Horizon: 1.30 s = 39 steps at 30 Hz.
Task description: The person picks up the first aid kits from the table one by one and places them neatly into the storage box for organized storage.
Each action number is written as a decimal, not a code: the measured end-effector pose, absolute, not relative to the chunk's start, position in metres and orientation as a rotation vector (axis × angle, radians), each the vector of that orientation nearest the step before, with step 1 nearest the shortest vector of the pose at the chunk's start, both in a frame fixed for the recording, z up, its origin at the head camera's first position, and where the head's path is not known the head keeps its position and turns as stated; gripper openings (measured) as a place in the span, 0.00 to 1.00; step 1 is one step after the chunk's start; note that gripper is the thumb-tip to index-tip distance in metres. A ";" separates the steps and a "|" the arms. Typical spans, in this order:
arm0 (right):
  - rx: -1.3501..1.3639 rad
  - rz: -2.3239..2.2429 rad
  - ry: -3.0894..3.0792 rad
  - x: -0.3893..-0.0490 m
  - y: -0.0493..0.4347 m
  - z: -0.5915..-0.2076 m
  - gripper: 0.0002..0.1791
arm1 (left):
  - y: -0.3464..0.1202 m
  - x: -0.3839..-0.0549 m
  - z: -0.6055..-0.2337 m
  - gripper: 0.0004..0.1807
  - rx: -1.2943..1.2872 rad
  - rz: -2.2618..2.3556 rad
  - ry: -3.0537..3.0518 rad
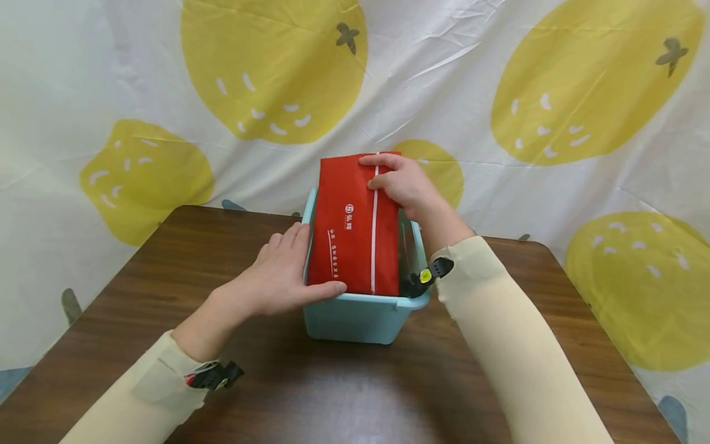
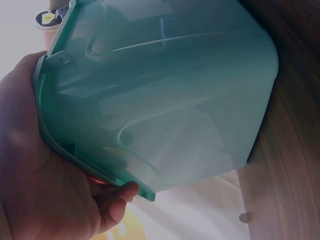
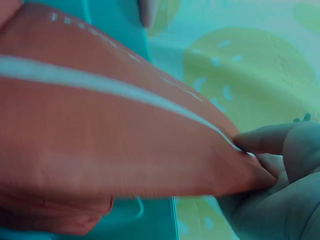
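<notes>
A flat red bag [image 1: 346, 234] with a white stripe and white lettering stands up out of a light blue plastic bin [image 1: 355, 320]. Its lower end is down inside the bin's rim. My right hand [image 1: 405, 182] pinches the bag's upper right edge between thumb and fingers, and the cloth [image 3: 125, 145] bends toward that grip in the right wrist view. My left hand [image 1: 277, 271] rests on the bin's near left corner. Its thumb lies along the front rim by the bag's bottom edge, its fingers along the left rim; in the left wrist view the fingertips [image 2: 125, 195] overlap the rim.
The bin stands on a dark brown wooden table [image 1: 333, 394]. Behind the table hangs a white cloth [image 1: 444, 61] printed with yellow fruit. Something dark [image 1: 412, 285] shows inside the bin, right of the bag. Each wrist wears a small black camera strap [image 1: 213, 376].
</notes>
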State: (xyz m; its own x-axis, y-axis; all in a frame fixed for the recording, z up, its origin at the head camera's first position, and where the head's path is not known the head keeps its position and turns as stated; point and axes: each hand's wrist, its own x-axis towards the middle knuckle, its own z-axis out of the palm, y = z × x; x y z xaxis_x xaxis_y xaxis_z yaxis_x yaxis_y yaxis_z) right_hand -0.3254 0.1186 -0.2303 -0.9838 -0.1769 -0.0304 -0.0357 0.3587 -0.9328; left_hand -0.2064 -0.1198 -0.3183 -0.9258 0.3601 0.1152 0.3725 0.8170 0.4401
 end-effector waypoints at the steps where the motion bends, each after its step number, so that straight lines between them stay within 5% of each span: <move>1: -0.194 -1.648 2.510 -0.325 0.120 -0.230 0.24 | -0.120 -0.206 -0.318 0.65 -0.597 -0.728 -2.970; 39: -0.273 -0.712 2.758 -0.327 0.118 -0.219 0.30 | -0.118 -0.205 -0.319 0.63 -0.622 -0.695 -2.924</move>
State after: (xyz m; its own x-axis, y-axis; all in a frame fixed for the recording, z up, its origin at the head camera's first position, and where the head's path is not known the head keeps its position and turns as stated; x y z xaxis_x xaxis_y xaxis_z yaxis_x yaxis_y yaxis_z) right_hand -0.3274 0.1180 -0.2192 -0.9432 -0.2493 -0.2197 -0.1118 0.8607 -0.4966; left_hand -0.2054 -0.1177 -0.3187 -0.9154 0.3693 0.1603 0.4020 0.8157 0.4161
